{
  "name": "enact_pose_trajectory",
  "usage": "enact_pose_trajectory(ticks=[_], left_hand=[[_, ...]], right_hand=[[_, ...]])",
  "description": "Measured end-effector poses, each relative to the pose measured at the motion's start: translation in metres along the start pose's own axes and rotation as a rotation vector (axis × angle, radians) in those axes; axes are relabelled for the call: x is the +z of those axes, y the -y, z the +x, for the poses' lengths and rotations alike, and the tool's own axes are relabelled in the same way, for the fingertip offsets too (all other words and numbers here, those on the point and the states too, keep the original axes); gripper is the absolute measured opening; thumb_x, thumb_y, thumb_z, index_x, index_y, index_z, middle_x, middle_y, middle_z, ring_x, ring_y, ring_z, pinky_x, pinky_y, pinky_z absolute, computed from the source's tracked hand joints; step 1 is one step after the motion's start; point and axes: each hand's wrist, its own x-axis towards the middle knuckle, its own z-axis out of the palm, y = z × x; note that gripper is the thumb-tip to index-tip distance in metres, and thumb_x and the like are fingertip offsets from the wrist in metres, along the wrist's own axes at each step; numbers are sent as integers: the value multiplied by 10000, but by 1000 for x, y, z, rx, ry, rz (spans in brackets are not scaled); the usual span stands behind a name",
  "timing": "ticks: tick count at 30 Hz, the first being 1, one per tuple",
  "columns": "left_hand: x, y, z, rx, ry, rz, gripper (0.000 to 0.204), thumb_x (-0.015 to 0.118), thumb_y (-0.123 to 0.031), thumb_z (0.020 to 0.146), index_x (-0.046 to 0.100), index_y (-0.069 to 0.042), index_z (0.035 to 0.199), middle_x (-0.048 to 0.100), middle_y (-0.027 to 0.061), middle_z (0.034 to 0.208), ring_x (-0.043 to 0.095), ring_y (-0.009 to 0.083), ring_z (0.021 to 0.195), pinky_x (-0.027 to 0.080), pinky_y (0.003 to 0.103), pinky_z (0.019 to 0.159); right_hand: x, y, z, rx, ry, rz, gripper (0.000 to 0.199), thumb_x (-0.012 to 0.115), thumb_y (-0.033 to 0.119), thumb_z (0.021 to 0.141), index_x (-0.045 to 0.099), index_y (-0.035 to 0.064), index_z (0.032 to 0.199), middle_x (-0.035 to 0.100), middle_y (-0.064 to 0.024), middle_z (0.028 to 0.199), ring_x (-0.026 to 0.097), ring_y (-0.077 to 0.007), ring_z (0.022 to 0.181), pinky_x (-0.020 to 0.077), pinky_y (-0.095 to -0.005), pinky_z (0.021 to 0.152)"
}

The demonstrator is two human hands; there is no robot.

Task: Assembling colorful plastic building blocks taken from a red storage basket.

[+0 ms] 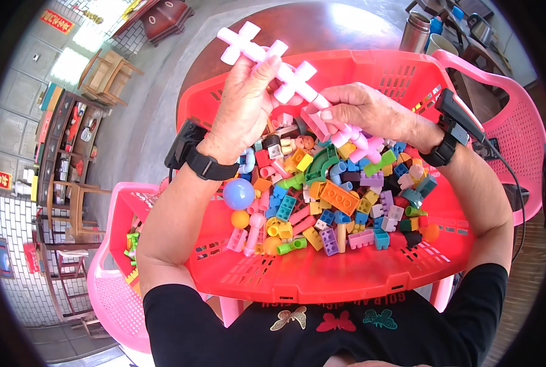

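A long chain of pink toy pipe connectors (296,82) is held slantwise above a red plastic basket (322,287). My left hand (243,107) is closed round its upper left part, thumb on top, with a cross-shaped connector sticking out past the fingers. My right hand (371,113) pinches the lower right part between thumb and fingers. More pink connectors (366,147) show under the right hand, though I cannot tell whether they belong to the chain. Beneath both hands lie mixed toy bricks, including an orange brick (339,198) and a green curved piece (322,164).
A blue ball (239,194) and an orange ball (240,219) lie at the basket's left side. Pink plastic chairs (518,116) flank the basket. Behind it stands a round brown table (224,55) with a metal flask (415,32). A cable (510,168) hangs by my right arm.
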Motion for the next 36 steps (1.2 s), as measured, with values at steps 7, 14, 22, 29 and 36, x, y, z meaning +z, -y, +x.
enact_pose_trajectory(ticks=[7,14,22,29,36], left_hand=[[0,0,-2,14,-9,30,318,572,-83,910,427,-39,1189,566,104,1033,599,236,976,581,374,690],[-15,-4,2,-93,89,495,384,653,-56,849,476,-32,1189,604,76,1034,619,140,900,539,261,696],[-14,-5,1,-94,182,536,276,664,-2,820,515,-8,1052,609,83,982,619,150,885,548,286,738],[-22,-4,5,-134,165,405,274,633,-25,849,532,-44,1103,610,38,962,599,93,842,511,226,727],[-22,-5,7,-128,138,307,265,608,-30,865,521,-39,1115,608,54,958,613,115,831,520,245,723]], right_hand=[[0,-3,0,-48,-36,-77,262,542,271,946,594,30,857,586,-4,692,573,-88,653,476,-255,585],[-22,-12,2,-176,-195,-307,280,548,274,936,569,3,870,566,-78,669,557,-155,620,456,-313,593],[-29,-4,1,-197,-344,-403,315,544,276,929,543,-17,814,564,-110,663,539,-199,625,430,-338,598],[-30,-8,-1,-155,-341,-414,330,554,288,916,552,-19,792,541,-101,634,533,-191,602,421,-344,579],[-31,-10,0,-140,-332,-442,331,561,299,913,564,-22,832,505,-100,625,481,-176,585,411,-341,572]])
